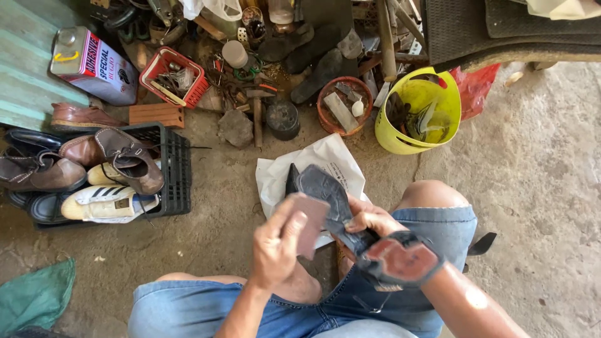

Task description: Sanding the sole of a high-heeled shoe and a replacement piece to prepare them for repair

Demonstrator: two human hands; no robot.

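Head view: person seated, knees apart.
Left hand point(275, 247): pinching reddish-brown sanding pad point(308, 222) against the sole.
Right hand point(369, 220): clasping upturned black leather shoe point(350, 219) mid-length.
Shoe axis: toe away, heel toward lap, just right of the pad.

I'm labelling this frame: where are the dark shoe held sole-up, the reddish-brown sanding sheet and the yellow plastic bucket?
Dark shoe held sole-up point(325, 191): head view, on the forefoot sole.
Reddish-brown sanding sheet point(311, 225): head view, its flat face.
Yellow plastic bucket point(389, 139): head view, outer wall.
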